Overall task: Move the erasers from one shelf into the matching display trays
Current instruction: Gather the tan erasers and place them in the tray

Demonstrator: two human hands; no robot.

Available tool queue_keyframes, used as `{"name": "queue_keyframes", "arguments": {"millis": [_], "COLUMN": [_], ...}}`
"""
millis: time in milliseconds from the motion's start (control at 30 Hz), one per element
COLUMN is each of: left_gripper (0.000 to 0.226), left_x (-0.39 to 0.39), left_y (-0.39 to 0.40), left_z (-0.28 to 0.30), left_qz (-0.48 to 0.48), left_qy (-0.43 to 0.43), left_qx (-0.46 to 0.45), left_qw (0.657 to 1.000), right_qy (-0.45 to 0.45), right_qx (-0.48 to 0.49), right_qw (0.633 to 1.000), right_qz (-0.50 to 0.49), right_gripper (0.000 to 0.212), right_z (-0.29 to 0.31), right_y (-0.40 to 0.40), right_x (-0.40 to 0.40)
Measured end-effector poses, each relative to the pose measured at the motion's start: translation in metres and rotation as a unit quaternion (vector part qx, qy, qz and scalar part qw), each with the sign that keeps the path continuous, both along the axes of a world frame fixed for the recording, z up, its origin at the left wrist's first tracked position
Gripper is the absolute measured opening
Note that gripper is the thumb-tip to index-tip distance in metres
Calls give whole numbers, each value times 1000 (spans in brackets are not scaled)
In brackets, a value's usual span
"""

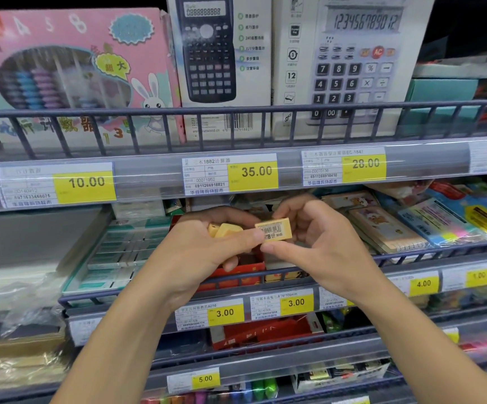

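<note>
The left hand (207, 243) covers most of the yellow erasers (224, 230) in its palm, so their number cannot be told; the right hand (318, 246) hides the far end of the barcoded eraser (274, 228), whose small print is too fine to read; both hands mask the red display tray (245, 265) behind them; the pink abacus box (61, 68) is cut off at the left edge and blurred; the right-hand packets (455, 217) are smeared beyond reading.

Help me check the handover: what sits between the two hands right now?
In the head view, a yellow eraser with a barcode label bridges the left hand and right hand, pinched by both. More yellow erasers lie in the left hand.
</note>
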State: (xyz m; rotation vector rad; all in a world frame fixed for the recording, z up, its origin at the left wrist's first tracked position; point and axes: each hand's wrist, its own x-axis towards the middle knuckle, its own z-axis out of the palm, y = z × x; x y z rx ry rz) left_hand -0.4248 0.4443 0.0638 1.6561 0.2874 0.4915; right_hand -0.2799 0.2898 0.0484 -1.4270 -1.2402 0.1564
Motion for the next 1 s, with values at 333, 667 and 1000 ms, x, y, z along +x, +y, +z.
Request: {"name": "queue_keyframes", "arguments": {"millis": [333,667,1000], "left_gripper": [35,28,12], "left_x": [-3,2,7], "left_y": [1,-3,1], "left_z": [-2,-3,-8], "left_qz": [-1,-17,25], "left_qy": [-10,-14,-17], "left_qx": [-18,23,-8], "left_qw": [1000,999,999], "right_qy": [-12,76,70], "right_qx": [-9,-100,-27], "right_qw": [1000,992,997], "right_qz": [0,-19,31], "right_gripper": [24,56,35], "right_z": [1,11,6], "right_y": [-6,-7,-19], "right_x": [3,2,11]}}
